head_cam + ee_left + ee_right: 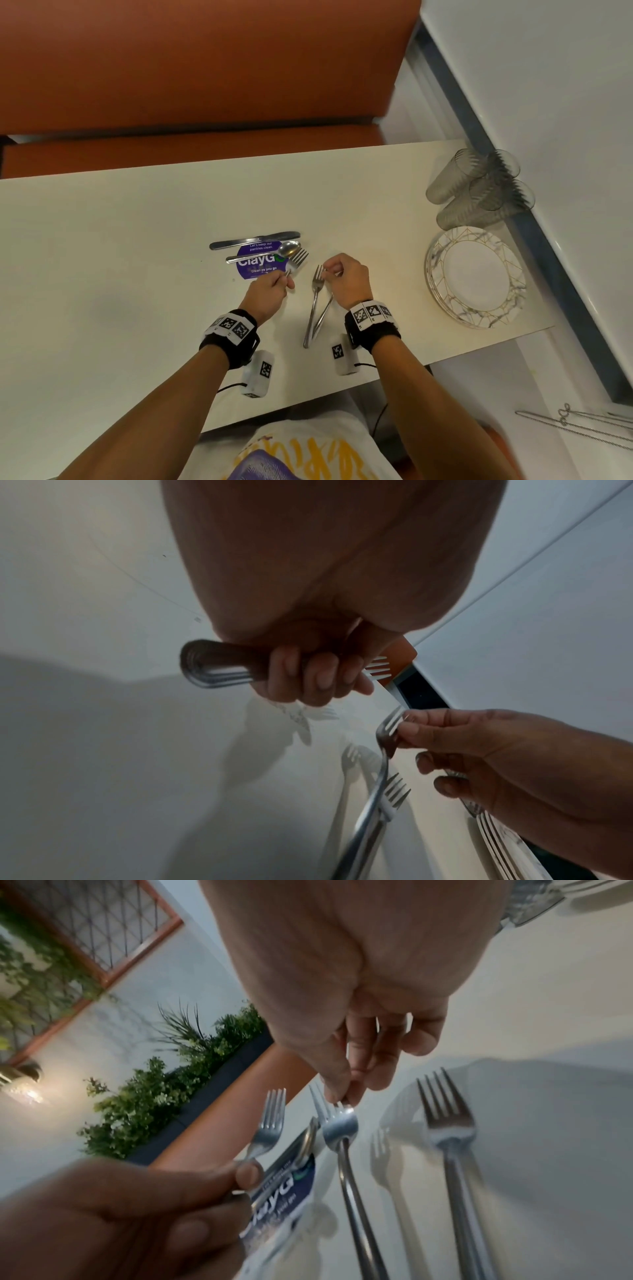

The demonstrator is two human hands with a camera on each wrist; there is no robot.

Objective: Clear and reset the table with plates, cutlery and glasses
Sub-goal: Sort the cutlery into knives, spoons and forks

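At the centre of the head view, the left hand (270,294) clenches a fork (297,260) by its handle, prongs raised over the purple sticker (255,270). Just right of it, the right hand (346,279) pinches the prongs of a second fork (314,301), whose handle crosses a third fork (455,1164) lying on the table (120,240); whether the two touch is hard to tell. A knife (255,240) and a spoon (270,253) lie above the sticker. At the right edge sit stacked plates (476,277), with glasses (479,188) above them.
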